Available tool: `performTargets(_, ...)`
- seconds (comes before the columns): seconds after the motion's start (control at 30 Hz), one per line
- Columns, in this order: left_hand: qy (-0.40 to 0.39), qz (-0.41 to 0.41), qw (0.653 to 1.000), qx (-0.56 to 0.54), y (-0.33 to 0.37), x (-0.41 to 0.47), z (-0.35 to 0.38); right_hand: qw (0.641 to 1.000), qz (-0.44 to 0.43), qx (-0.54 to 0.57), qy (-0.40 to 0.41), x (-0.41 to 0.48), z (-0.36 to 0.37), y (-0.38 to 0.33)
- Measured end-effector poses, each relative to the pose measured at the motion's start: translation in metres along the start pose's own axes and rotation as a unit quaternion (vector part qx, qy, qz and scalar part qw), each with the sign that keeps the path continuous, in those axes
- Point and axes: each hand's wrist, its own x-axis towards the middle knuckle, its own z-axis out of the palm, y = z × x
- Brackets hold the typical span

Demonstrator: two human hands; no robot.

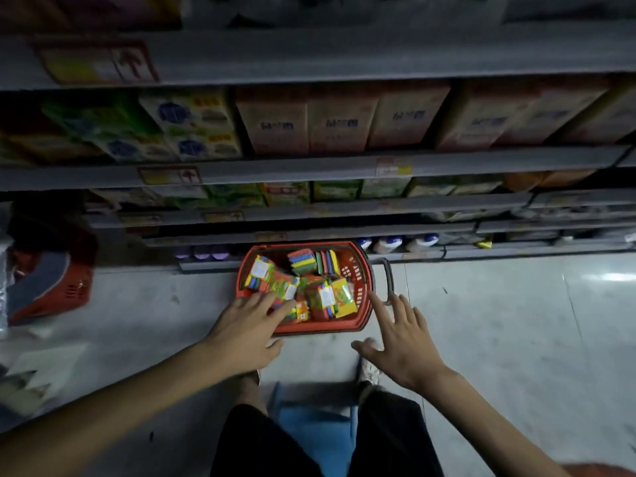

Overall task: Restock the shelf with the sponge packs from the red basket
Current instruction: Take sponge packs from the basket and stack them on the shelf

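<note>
Head view: grey metal store shelving point(309, 168) rises over a pale tiled floor point(481, 321); at its foot sits the red plastic basket point(320, 330), heaped with multicoloured wrapped sponge packs point(323, 294), so restocking looks barely begun; left hand point(246, 333) lays straight fingers on packs at the near-left corner; right hand point(406, 346), fingers spread, hovers empty beside the right rim.

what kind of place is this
Most likely a shop aisle, a supermarket or the like: tiered shelves with price tags on their front edges, rows of boxed goods, and a red basket holding sponge packs.
</note>
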Motion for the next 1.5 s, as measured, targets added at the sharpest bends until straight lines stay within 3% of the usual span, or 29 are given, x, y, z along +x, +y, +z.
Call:
performTargets(0.23,-0.021,0.067,0.997,0.025,-0.048,0.066,0.102,0.998,0.046,-0.01,-0.031,0.075,0.086,-0.012)
performTargets(0.57,0.024,-0.023,0.997,-0.073,-0.075,0.167,0.28,0.997,0.04,0.058,-0.028,0.217,0.217,0.007)
performTargets(0.73,0.043,-0.042,0.99,-0.129,-0.067,0.219,0.344,0.998,-0.011,0.064,0.01,0.279,0.272,0.007)
performTargets(0.9,0.163,-0.02,0.969,-0.185,-0.078,0.26,0.365,0.989,-0.089,0.027,0.113,0.333,0.294,0.012)
performTargets(1.03,0.312,-0.034,0.901,-0.298,-0.095,0.289,0.357,0.977,-0.119,0.038,0.172,0.36,0.301,0.027)
performTargets(1.27,0.361,0.012,0.923,-0.128,-0.132,0.342,0.351,0.973,-0.15,0.001,0.176,0.399,0.288,0.029)
performTargets(1.5,0.428,0.014,0.903,-0.041,-0.125,0.321,0.344,0.975,-0.143,0.02,0.167,0.381,0.288,0.033)
